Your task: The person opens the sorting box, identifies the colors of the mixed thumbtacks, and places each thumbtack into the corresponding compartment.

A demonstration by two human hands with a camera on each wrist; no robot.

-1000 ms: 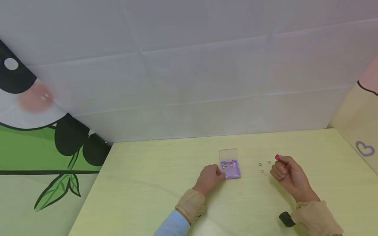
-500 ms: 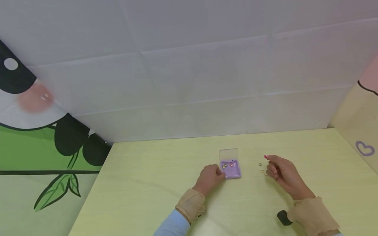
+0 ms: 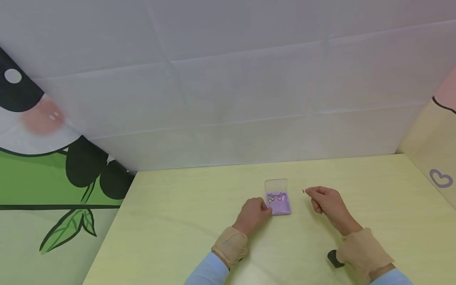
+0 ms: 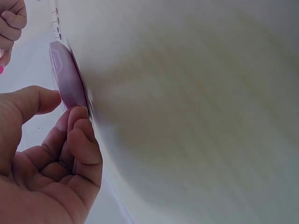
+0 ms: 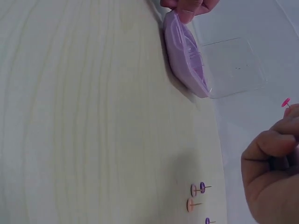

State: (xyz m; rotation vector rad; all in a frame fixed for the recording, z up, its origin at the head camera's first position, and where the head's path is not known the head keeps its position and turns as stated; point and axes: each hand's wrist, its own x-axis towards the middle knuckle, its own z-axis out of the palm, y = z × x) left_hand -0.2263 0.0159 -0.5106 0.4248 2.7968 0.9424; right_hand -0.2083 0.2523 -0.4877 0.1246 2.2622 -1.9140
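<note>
A small purple plastic box [image 3: 284,208] stands on the table, its clear lid [image 3: 276,185] tipped back. Several thumbtacks [image 3: 279,198] lie inside it. My left hand [image 3: 251,217] pinches the near left corner of the box between thumb and fingers. Just right of the box, above the table, my right hand [image 3: 329,204] pinches a pink thumbtack [image 5: 286,102] at its fingertips; the bright head faces the box. In the right wrist view, several loose tacks, purple ones [image 5: 202,187] and an orange one [image 5: 189,204], stand on the table. My right hand hides them in the head view.
The pale wood-grain table [image 3: 171,221] runs back to a white fabric wall [image 3: 228,146]. A printed cartoon panel [image 3: 53,182] borders the left side, and another panel [image 3: 431,158] the right. A black block [image 3: 335,259] sits at my right wrist.
My right hand has moved left toward the box with the pink thumbtack, passing over the loose tacks. My left hand and the box have stayed in place.
</note>
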